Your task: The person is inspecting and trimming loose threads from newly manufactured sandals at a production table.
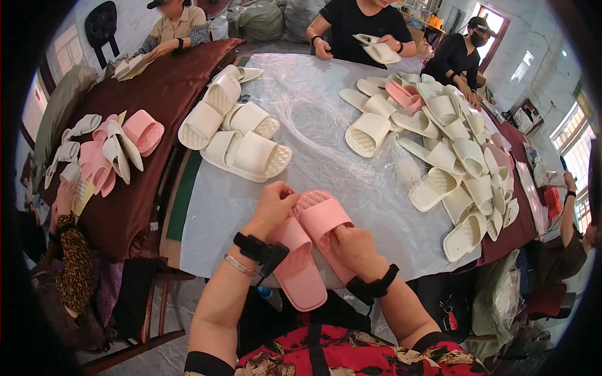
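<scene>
Two pink slippers lie side by side in front of me, reaching over the table's near edge. On the left pink slipper (300, 276), my left hand (273, 207) is closed around the far end, fingertips pinched beside the other slipper's toe. My right hand (360, 252) grips the right pink slipper (324, 216), its fingers tucked in at the strap's near opening and hidden there. Both slippers have a wide strap and a bumpy footbed. Beyond my left hand sit several cream slippers (260, 156) in a loose group.
A large heap of cream slippers (467, 153) covers the table's right side, with a pink slipper (404, 94) among them. Plastic sheeting (301, 125) covers the table. On the left, pink and white slippers (143, 133) rest on brown cloth (169, 81). Other people work around the tables.
</scene>
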The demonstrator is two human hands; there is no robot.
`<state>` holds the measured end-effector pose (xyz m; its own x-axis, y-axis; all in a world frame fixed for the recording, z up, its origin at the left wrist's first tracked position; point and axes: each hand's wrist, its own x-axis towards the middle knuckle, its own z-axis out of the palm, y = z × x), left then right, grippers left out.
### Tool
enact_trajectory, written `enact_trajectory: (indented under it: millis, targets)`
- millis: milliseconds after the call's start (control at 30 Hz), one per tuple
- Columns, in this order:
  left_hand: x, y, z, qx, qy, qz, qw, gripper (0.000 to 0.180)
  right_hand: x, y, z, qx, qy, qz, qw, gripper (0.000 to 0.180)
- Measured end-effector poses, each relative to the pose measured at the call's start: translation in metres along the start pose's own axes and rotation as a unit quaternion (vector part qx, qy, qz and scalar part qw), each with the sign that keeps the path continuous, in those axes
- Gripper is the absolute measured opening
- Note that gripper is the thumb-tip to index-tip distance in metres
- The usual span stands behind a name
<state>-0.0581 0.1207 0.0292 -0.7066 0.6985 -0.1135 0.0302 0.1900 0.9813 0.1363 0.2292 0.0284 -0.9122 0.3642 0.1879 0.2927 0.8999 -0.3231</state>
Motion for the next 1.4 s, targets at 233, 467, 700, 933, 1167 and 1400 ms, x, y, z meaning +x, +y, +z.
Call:
enact_trajectory:
  millis: [233,467,700,933,1167,1400]
  targets:
    - [0.001,-0.006,-0.014,0.122,0.048,0.042,0.991,0.016,-0.001,0.001,-0.002,0.021,0.000,-0.019,1.000,0.025]
    - [-0.005,-0.003,-0.017,0.155,0.001,0.027,0.988,0.017,0.000,0.000,0.000,0.020,0.015,-0.010,1.000,0.024]
    - [-0.009,0.006,-0.019,0.117,0.001,0.001,0.993,0.016,0.001,0.002,0.000,-0.004,-0.001,-0.001,1.000,0.017]
    - [-0.015,0.006,-0.024,0.169,0.017,0.042,0.985,0.014,-0.004,-0.002,-0.008,-0.077,-0.064,0.001,0.995,0.012]
    - [-0.014,0.009,-0.023,0.230,0.006,0.105,0.967,0.016,-0.011,0.006,-0.001,-0.013,0.057,-0.047,0.997,0.012]
    - [-0.008,0.021,-0.011,0.164,-0.089,0.020,0.982,0.020,-0.008,0.010,0.004,0.001,0.047,-0.075,0.996,0.013]
